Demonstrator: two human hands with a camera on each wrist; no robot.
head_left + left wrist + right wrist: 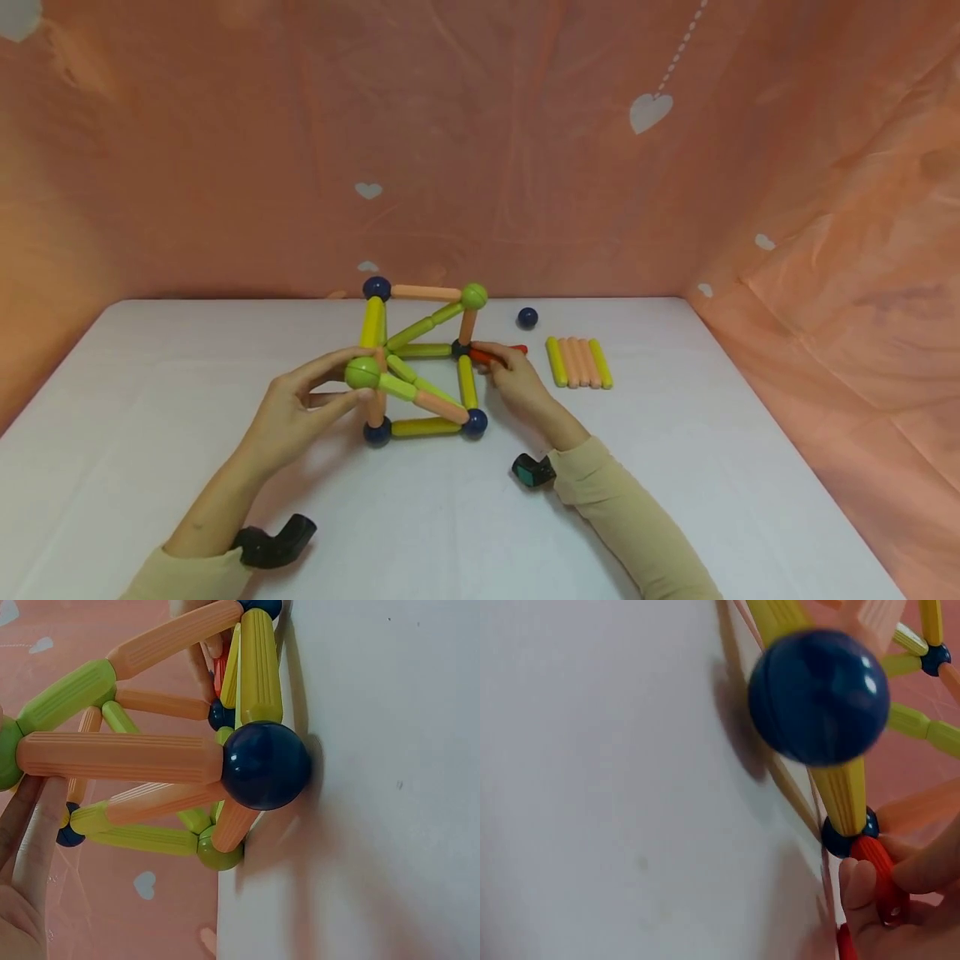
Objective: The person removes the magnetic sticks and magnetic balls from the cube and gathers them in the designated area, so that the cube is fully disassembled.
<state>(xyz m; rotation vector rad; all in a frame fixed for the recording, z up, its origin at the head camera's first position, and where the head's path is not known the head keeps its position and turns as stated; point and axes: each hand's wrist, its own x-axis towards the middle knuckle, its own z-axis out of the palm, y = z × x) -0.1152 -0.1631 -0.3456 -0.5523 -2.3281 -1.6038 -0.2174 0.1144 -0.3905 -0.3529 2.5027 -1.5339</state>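
A frame of coloured rods and balls stands on the white table. My left hand holds its near left green ball between thumb and fingers, above a dark blue ball. At the frame's right side my right hand pinches a red rod, whose end meets a dark blue ball in the right wrist view. Another red piece shows just beyond those fingers. In the left wrist view an orange rod runs from the held green ball to a blue ball.
Right of the frame, a loose dark blue ball lies behind a row of yellow and orange rods. An orange cloth with pale hearts hangs behind the table. Each wrist wears a black device.
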